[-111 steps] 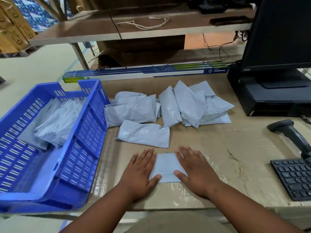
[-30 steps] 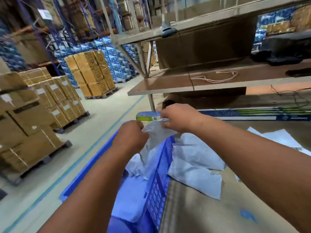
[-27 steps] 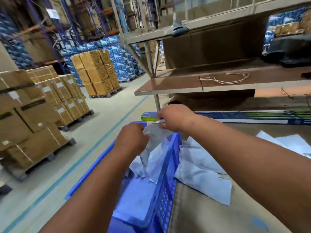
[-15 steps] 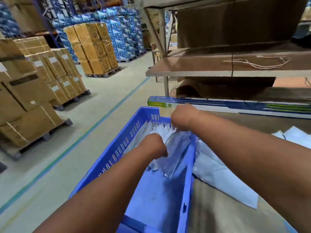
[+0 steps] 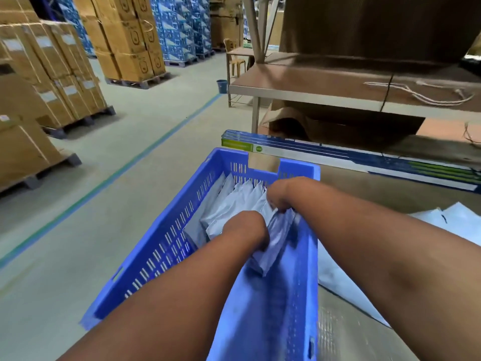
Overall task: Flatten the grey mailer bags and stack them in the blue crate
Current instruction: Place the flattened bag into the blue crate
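— Warehouse floor (image 5: 109, 225) and pallets of cardboard boxes (image 5: 46, 82) were seen to the left; what was seen on the cardboard-covered table (image 5: 377, 194)?

— A grey mailer bag (image 5: 277, 238) was held inside the blue crate (image 5: 166, 246), near its right wall. It was pinched at its far end by the right hand (image 5: 282, 194), whose fingers were curled shut over the edge. Its near part was gripped by the left hand (image 5: 246, 230), closed around it, though the fingertips were hidden behind the knuckles.

— And what else lay in the crate?

— A stack of mailer bags (image 5: 229, 201) was laid against the far left side, overlapped like shingles; the held bag was touching it.

— Outside the crate?

— More loose mailers (image 5: 458, 225) were left on the table to the right, one partly hidden beneath the right forearm. A long blue-and-white carton (image 5: 364, 157) was lying just beyond the crate, under a shelf (image 5: 325, 87) on which a white cord (image 5: 429, 96) was resting.
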### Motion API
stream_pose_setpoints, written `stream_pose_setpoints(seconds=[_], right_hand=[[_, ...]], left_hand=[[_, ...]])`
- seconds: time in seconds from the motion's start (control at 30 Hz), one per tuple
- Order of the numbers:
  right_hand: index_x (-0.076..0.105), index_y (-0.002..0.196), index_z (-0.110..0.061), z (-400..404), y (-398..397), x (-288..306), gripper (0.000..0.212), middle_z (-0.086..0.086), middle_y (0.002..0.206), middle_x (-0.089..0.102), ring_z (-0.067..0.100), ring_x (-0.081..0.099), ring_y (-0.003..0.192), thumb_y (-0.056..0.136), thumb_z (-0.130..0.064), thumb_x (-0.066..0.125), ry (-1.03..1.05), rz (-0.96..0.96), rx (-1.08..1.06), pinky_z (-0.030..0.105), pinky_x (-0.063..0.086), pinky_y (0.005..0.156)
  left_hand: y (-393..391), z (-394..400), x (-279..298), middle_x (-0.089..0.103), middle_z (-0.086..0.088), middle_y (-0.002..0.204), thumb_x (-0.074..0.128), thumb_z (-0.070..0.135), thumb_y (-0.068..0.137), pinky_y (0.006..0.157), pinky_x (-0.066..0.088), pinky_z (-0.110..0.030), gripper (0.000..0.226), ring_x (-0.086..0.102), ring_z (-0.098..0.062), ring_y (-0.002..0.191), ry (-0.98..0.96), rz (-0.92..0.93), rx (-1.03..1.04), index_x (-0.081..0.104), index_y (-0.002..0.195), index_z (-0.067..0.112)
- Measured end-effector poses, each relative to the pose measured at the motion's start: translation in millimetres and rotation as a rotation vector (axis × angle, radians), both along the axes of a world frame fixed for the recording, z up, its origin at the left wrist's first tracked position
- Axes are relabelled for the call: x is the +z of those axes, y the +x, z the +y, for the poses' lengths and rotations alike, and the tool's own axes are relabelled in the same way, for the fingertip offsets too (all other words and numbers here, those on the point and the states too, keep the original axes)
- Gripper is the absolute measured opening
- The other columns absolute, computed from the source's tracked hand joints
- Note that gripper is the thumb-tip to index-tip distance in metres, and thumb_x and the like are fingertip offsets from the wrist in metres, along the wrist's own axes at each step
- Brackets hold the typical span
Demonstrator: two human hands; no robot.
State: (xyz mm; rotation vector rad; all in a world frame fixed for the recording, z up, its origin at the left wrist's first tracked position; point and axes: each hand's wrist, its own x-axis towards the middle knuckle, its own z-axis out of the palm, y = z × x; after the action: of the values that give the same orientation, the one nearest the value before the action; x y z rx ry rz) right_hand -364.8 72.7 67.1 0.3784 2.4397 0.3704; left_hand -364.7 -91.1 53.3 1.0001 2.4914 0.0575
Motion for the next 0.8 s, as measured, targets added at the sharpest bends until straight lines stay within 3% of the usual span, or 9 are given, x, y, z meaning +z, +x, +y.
stream_pose_setpoints(seconds=[0.1,0.2,0.33,0.47,0.6,0.7,0.8], right_hand=[[0.072,0.132,-0.018,-1.2,-1.3,7.2,0.034,0.006,0.129,0.072,0.03,0.068,0.109,0.098,-0.016,0.069,-0.013,0.076,0.037,0.03,0.044,0.078],[0.072,0.128,-0.017,3.5,-1.2,6.9,0.03,0.005,0.128,0.072,0.029,0.066,0.104,0.099,-0.013,0.065,-0.015,0.123,0.03,0.027,0.04,0.076],[0.073,0.121,-0.02,3.0,1.8,6.8,0.027,0.004,0.122,0.073,0.026,0.063,0.094,0.095,-0.012,0.067,-0.023,0.131,0.015,0.029,0.043,0.074],[0.069,0.121,-0.02,1.8,13.2,27.0,0.03,0.001,0.115,0.072,0.025,0.068,0.101,0.092,-0.024,0.076,-0.018,0.148,-0.008,0.028,0.039,0.056],[0.069,0.114,-0.025,6.6,34.1,52.3,0.026,-0.004,0.11,0.069,0.024,0.066,0.101,0.089,-0.027,0.076,-0.053,0.296,-0.017,0.031,0.049,0.069],[0.068,0.101,-0.029,12.3,64.7,78.9,0.01,-0.006,0.101,0.068,0.022,0.063,0.094,0.091,-0.027,0.07,-0.066,0.442,-0.024,0.03,0.041,0.06],[0.066,0.099,-0.03,24.3,107.4,102.8,0.006,-0.006,0.1,0.066,0.021,0.062,0.094,0.095,-0.033,0.065,-0.05,0.556,-0.032,0.034,0.042,0.064]], left_hand=[[-2.7,0.2,-0.3,0.059,0.0,0.081,0.075,0.023,0.081,0.066,0.047,-0.034,0.019,0.062,-0.027,0.079,0.054,0.053,0.026,0.057,0.077,0.02],[-2.4,2.8,-1.6,0.056,0.001,0.08,0.075,0.025,0.081,0.067,0.046,-0.034,0.019,0.059,-0.026,0.077,0.073,0.1,0.047,0.056,0.08,0.021],[-0.1,3.2,-1.5,0.055,0.002,0.082,0.077,0.03,0.079,0.065,0.046,-0.032,0.021,0.06,-0.025,0.079,0.056,0.107,0.049,0.061,0.088,0.021],[1.0,5.9,3.3,0.067,0.004,0.081,0.082,0.042,0.072,0.054,0.043,-0.028,0.028,0.065,-0.018,0.071,0.095,0.088,0.102,0.066,0.084,0.023],[5.0,8.5,21.3,0.065,0.005,0.081,0.084,0.054,0.073,0.053,0.042,-0.028,0.039,0.062,-0.015,0.07,0.171,0.122,0.079,0.061,0.082,0.024],[11.9,12.8,43.9,0.061,0.003,0.084,0.078,0.049,0.076,0.052,0.035,-0.027,0.033,0.061,-0.018,0.077,0.243,0.217,0.027,0.057,0.079,0.023],[25.4,26.0,76.0,0.06,0.001,0.077,0.073,0.045,0.075,0.051,0.034,-0.027,0.03,0.06,-0.021,0.072,0.304,0.281,-0.044,0.056,0.074,0.021]])
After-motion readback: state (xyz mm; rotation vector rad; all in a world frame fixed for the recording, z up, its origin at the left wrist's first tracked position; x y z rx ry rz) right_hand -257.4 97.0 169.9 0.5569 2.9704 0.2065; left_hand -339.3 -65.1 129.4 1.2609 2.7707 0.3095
